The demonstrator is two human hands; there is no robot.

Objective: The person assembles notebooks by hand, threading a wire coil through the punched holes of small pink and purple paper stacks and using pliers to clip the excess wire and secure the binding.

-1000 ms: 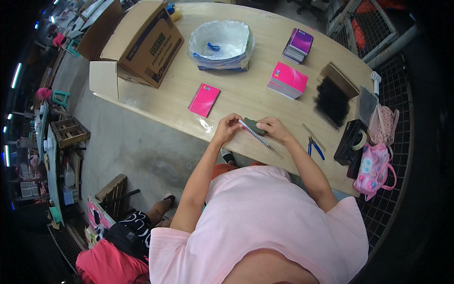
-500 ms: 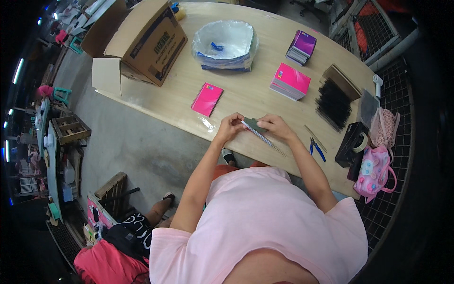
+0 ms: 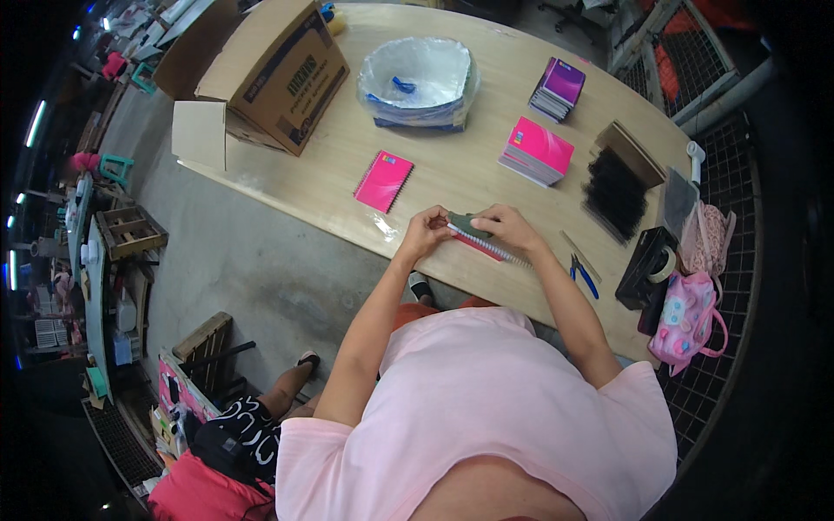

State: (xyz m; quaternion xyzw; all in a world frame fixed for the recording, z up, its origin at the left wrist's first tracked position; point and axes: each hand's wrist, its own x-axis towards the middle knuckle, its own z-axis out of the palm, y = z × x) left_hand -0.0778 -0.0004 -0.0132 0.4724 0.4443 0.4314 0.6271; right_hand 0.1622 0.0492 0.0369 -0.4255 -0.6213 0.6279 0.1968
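Close to the table's near edge, both my hands hold a small notebook (image 3: 461, 224) with a grey-green back and a strip of pink cover below. A spiral coil (image 3: 492, 249) runs along its edge, and its loose end sticks out to the right. My left hand (image 3: 425, 234) pinches the notebook's left end. My right hand (image 3: 507, 228) has its fingers closed at the other end, over the grey-green part. Just right of it lie blue-handled cutting pliers (image 3: 586, 278) and a loose coil (image 3: 579, 255). Beyond my left hand rests a pink spiral notebook (image 3: 383, 181).
Stacks of pink notebooks (image 3: 537, 149) and purple notebooks (image 3: 557, 89) stand beyond my right hand. A heap of black coils (image 3: 614, 193) lies right of them, with a tape dispenser (image 3: 643, 271) and pink bag (image 3: 688, 319) nearer. Far left are a plastic-lined basin (image 3: 465, 87) and cardboard box (image 3: 308, 87).
The notebook has tilted in my hands, so a pink strip now shows beneath the coil. My right hand has shifted slightly along it; both hands keep their hold.
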